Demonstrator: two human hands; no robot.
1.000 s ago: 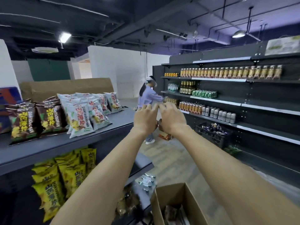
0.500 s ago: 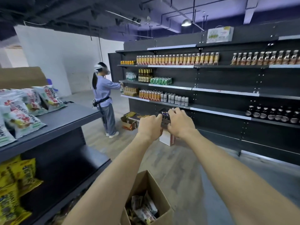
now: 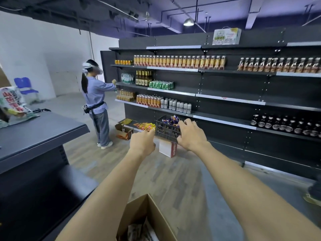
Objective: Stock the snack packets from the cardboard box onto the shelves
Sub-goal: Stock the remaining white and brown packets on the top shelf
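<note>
An open cardboard box [image 3: 139,213] stands on the floor at the bottom centre, with snack packets [image 3: 137,231] inside. Both my arms are stretched out above it at chest height. My left hand [image 3: 142,142] has its fingers curled loosely and holds nothing. My right hand [image 3: 191,134] is spread, fingers apart, also with nothing in it. The two hands are a short gap apart. A white snack packet [image 3: 12,105] lies on the grey shelf [image 3: 40,134] at the left edge.
A long dark shelf unit [image 3: 225,101] with bottles and cans runs along the right. A black crate [image 3: 167,130] of snacks sits on a white carton beyond my hands. Another person [image 3: 97,105] stands at that unit's left end. Small boxes lie at their feet.
The view has swung right, away from the snack shelf toward the drinks shelves. My hands, touching a second ago, have drifted apart and the right one has opened.
</note>
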